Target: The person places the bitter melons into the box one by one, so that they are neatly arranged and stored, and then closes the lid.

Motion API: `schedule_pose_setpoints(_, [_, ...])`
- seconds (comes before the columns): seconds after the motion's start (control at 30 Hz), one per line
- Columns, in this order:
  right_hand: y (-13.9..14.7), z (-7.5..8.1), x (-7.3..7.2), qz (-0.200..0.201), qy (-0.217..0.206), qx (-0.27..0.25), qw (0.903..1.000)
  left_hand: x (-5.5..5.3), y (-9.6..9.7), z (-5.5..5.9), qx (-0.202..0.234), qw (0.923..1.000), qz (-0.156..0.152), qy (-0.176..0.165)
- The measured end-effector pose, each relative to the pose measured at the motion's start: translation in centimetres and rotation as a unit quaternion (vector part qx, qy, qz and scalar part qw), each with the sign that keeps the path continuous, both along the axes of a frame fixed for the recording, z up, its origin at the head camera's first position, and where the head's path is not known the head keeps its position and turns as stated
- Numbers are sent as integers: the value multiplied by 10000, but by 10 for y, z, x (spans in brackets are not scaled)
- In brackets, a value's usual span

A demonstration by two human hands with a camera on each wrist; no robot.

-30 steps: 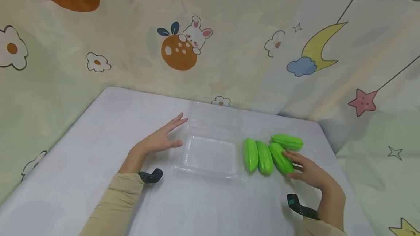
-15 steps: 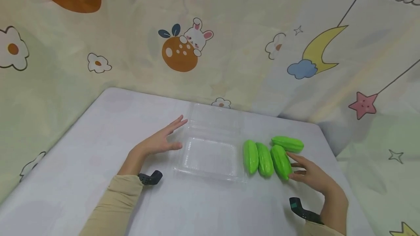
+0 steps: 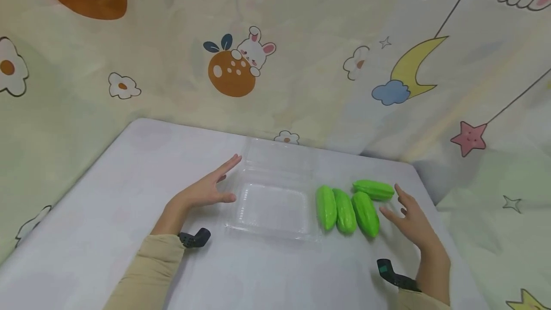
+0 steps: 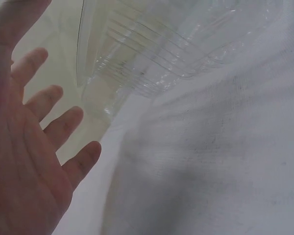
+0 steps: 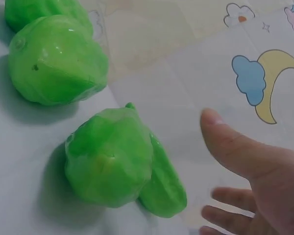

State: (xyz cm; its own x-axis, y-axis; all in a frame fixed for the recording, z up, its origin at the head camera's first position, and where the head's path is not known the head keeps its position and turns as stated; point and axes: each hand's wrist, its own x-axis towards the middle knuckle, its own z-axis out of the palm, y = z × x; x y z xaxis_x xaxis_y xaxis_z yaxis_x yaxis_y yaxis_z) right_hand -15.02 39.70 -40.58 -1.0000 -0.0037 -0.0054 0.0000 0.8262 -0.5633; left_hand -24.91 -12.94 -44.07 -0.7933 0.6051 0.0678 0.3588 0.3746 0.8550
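Observation:
Several plump green cucumber-like vegetables lie at the right of the table in the head view. Three stand side by side lengthwise: a left one (image 3: 327, 208), a middle one (image 3: 345, 211) and a right one (image 3: 365, 214). A fourth (image 3: 373, 190) lies crosswise behind them. My right hand (image 3: 411, 221) hovers with spread fingers at the right end of the crosswise vegetable, holding nothing. An open clear plastic clamshell box (image 3: 273, 208) sits left of the vegetables, its lid (image 3: 279, 154) laid back. Beside its left edge, my left hand (image 3: 204, 193) is held with fingers extended and thumb apart.
The white table (image 3: 254, 276) ends at the back against a cartoon-printed cloth (image 3: 172, 51), which also hangs at both sides. Dark wrist-worn devices stick out from the left wrist (image 3: 195, 238) and right wrist (image 3: 393, 274).
My right hand has come away from the right lengthwise vegetable and shifted back toward the crosswise one. That lengthwise vegetable has turned slightly to lie straighter beside the others. The left hand stays beside the box.

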Motion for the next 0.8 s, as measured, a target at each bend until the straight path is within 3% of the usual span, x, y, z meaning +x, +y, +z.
schedule_pose_setpoints(0.13, [2,-1,-11,-214,389,67,9990,2,0,-1,-38,10000,1,74])
schedule_pose_setpoints(0.4, [19,-9,-31,-203,533,-184,9982,3,6,-4,-107,9998,-146,104])
schedule_pose_setpoints(0.8, [47,-27,-39,-204,17,-808,9965,3,13,-7,-295,9994,-106,156])
